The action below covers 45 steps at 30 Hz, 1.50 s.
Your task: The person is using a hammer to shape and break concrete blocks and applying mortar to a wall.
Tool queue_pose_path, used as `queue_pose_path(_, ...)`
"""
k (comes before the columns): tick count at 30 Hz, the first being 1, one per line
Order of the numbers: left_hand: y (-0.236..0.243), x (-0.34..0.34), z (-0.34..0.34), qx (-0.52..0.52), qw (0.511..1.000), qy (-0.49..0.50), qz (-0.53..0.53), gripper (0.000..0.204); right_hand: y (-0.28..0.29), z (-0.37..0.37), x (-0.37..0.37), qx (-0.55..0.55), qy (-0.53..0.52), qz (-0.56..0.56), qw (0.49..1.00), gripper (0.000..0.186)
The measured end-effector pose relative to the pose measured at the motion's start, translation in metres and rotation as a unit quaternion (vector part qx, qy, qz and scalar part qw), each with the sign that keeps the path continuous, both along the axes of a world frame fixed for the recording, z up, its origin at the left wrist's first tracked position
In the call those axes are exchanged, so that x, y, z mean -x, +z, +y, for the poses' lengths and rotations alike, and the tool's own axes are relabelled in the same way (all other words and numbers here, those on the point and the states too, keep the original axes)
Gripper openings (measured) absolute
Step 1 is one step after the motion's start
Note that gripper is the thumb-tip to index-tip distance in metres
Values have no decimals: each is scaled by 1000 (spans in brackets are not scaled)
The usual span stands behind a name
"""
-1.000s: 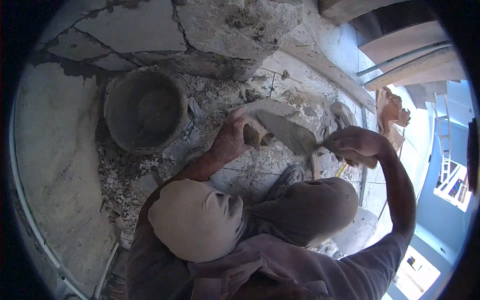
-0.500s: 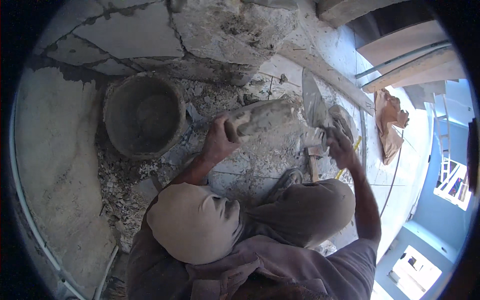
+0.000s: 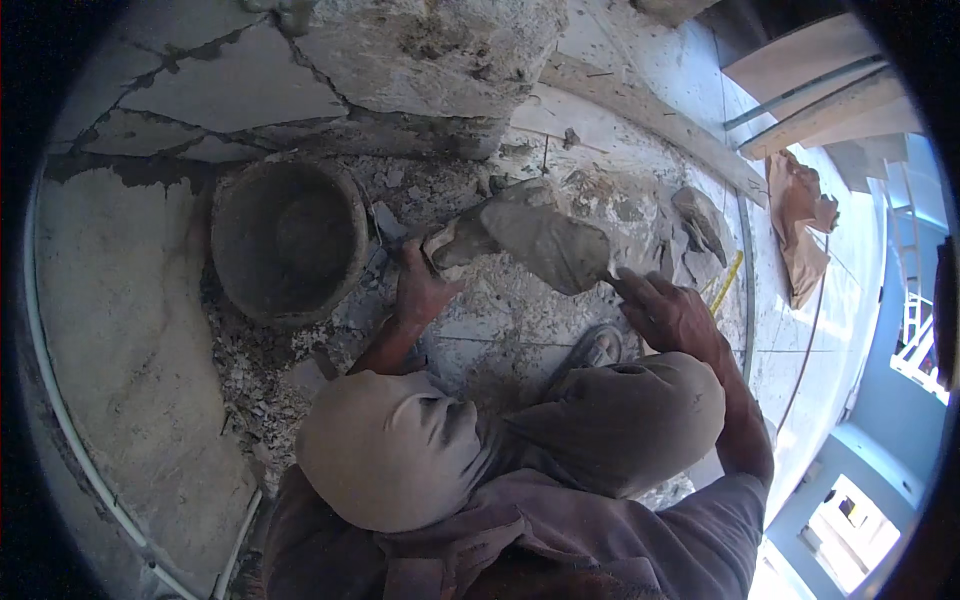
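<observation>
Got the chunk [image 3: 460,250] held by one end in the left grip [image 3: 427,287], right of the bucket [image 3: 290,238], and the trowel [image 3: 550,242] clasped in the right grip [image 3: 668,312]. Tbh, brace the chunk, keep strokes light.

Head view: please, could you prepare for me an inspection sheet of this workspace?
Surface: tiled floor, dusty, strewn with rubble.
Job's things: greyish block; trowel, its blade partly covering the block in view, contact unclear.
Clutter: crumpled brown paper; yellow strip.
Hands: left hand holds the block's end; right hand holds the trowel.
Cables: thin cord-like line at right, kind unclear.
Surroundings: round bucket at left; blue wall at right.
</observation>
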<state>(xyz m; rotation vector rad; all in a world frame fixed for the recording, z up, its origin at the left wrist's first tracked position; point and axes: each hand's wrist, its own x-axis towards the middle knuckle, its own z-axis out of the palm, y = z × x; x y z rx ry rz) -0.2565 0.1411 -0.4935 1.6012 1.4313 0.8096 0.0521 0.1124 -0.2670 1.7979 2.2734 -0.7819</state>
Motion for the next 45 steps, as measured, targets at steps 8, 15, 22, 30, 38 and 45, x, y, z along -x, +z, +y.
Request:
queue_pose_path(8,-6,-3,2,-14,997,23,-77,88,-6,-2,-14,-5,-18,-24,1000,38)
queue_pose_path(15,-17,2,1,1,999,19,-42,90,-23,1,-26,68,-66,138,986,36)
queue_pose_path(22,-7,-1,1,-100,994,-22,-50,87,-12,35,11,166,22,155,974,36)
queue_pose_path(30,-14,0,2,-76,997,-1,-19,95,-17,43,30,99,177,74,976,38)
queue_pose_path(38,0,-4,0,-22,999,38,-3,90,12,48,14,74,182,-52,979,35)
queue_pose_path(45,-9,-3,-10,-65,997,13,28,88,45,56,0,26,131,16,991,33)
